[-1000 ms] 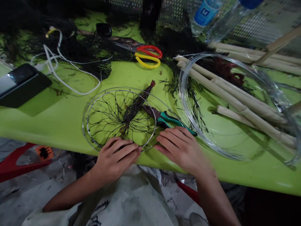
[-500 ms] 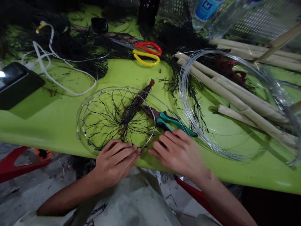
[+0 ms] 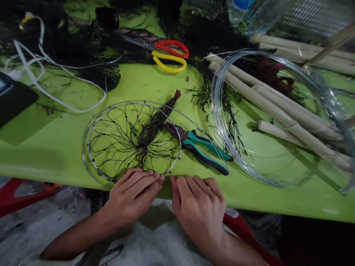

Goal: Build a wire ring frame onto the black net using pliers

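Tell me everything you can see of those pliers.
The pliers lie on the green table, head pointing toward the black net bundle. Their handles are teal and black, perhaps rubber-coated, and spread apart; the head looks like dark brownish metal. The wire hoop crosses the head, and a thin wire runs across the handles. The right hand is nearby, not touching.

Left hand (image 3: 135,194) holds the netted wire hoop (image 3: 89,150) at six o'clock; I note right hand (image 3: 198,201) adjacent, pliers (image 3: 191,136) at three, scissors (image 3: 158,45) at one.
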The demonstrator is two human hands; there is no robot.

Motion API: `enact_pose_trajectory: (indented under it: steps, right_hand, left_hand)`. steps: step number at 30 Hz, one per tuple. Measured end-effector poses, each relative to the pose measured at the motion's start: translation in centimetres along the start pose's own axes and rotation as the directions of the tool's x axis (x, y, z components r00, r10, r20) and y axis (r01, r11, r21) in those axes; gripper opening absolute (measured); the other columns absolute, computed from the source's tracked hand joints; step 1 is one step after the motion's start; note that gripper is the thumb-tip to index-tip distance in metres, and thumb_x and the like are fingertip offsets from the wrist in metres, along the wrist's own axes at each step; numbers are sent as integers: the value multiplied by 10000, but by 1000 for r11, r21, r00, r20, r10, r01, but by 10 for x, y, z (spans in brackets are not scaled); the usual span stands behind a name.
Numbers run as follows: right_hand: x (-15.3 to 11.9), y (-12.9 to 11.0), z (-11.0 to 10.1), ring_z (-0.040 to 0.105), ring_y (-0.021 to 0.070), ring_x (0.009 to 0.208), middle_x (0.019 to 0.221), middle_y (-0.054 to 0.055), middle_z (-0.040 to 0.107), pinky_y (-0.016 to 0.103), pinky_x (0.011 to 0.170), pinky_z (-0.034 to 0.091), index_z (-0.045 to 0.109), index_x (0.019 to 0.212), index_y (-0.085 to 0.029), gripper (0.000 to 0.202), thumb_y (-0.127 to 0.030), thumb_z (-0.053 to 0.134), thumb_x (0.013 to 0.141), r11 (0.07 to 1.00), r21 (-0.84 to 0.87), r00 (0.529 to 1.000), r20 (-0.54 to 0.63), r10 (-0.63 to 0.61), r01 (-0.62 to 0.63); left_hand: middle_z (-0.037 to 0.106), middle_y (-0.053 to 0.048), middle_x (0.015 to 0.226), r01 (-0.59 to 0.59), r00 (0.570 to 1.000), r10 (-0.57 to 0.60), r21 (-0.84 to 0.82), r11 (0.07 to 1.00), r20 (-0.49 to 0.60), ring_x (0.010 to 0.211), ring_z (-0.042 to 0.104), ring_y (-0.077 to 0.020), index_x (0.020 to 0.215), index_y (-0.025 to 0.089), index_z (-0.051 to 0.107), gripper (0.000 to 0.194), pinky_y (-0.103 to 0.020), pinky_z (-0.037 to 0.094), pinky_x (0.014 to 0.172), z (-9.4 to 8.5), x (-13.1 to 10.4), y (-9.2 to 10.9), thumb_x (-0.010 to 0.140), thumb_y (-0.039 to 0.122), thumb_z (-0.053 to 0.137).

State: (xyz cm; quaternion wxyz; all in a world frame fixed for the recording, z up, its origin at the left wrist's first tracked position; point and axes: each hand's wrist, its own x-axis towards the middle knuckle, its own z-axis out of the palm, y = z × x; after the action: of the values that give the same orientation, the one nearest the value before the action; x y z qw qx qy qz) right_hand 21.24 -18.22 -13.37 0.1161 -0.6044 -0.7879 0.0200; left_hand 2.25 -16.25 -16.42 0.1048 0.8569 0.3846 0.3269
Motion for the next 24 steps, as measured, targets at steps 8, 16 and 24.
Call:
enact_pose_trajectory:
  steps: [8, 16, 24]
  right_hand:
    - [0, 7, 4, 565, 202, 603, 587, 21, 617, 381, 691, 312, 557, 647, -234, 392, -216, 573, 1038, 999, 45, 1000, 7, 20, -20]
    - [-3, 9, -3, 575, 209, 601, 589, 15, 603, 384, 691, 328, 554, 673, -234, 399, -297, 560, 1067, 1000, 8, 1000, 21, -16, 16]
    - [45, 82, -33, 696, 269, 880, 985, 102, 744, 366, 749, 474, 697, 1095, -186, 239, -393, 588, 1052, 995, 96, 988, -149, 52, -38]
  left_hand:
    - [777, -65, 1101, 42, 994, -39, -36, 998, 99, 999, 716, -194, 1252, 172, 683, 276, -367, 584, 911, -3, -7, -6, 980, 130, 687]
    - [745, -66, 1179, 95, 986, -67, -180, 979, 155, 1035, 655, -188, 1212, 166, 669, 218, -358, 545, 963, -8, -7, -11, 1004, 107, 637]
    - [744, -53, 1171, 133, 981, -98, -210, 969, 169, 1043, 657, -185, 1197, 176, 676, 202, -359, 542, 983, -8, -7, -11, 1013, 114, 621]
